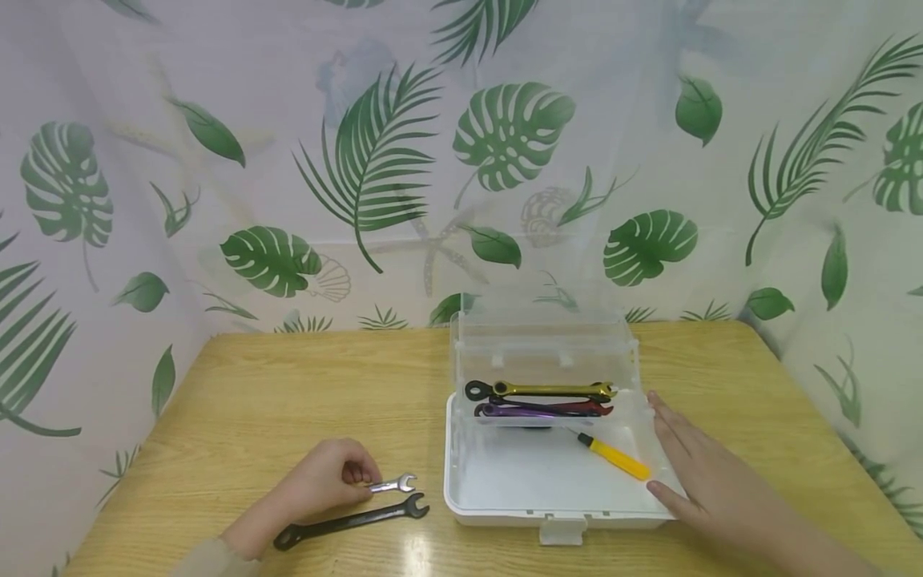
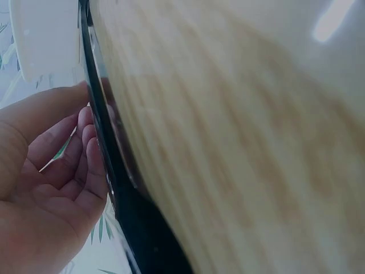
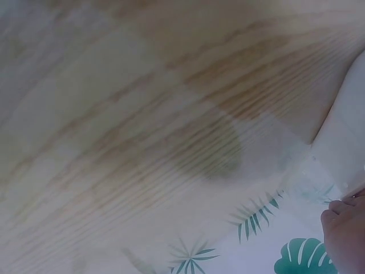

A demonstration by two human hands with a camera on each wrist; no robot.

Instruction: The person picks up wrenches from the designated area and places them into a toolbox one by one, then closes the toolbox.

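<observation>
While the left hand (image 1: 328, 479) pinches a small silver wrench (image 1: 399, 484) left of the lower centre of the head view, a black wrench (image 1: 353, 521) lies on the table (image 1: 288, 385) just below it. At lower right, the right hand (image 1: 710, 479) rests, fingers extended, against the open toolbox (image 1: 497, 518), which holds a yellow screwdriver (image 1: 618, 459).

A person's left hand (image 2: 51, 171) is showing its curled fingers at nine o'clock, beside a long dark tool (image 2: 117, 177) running from eleven to six, as a wooden tabletop (image 2: 245, 154) is spreading from twelve to five.
</observation>
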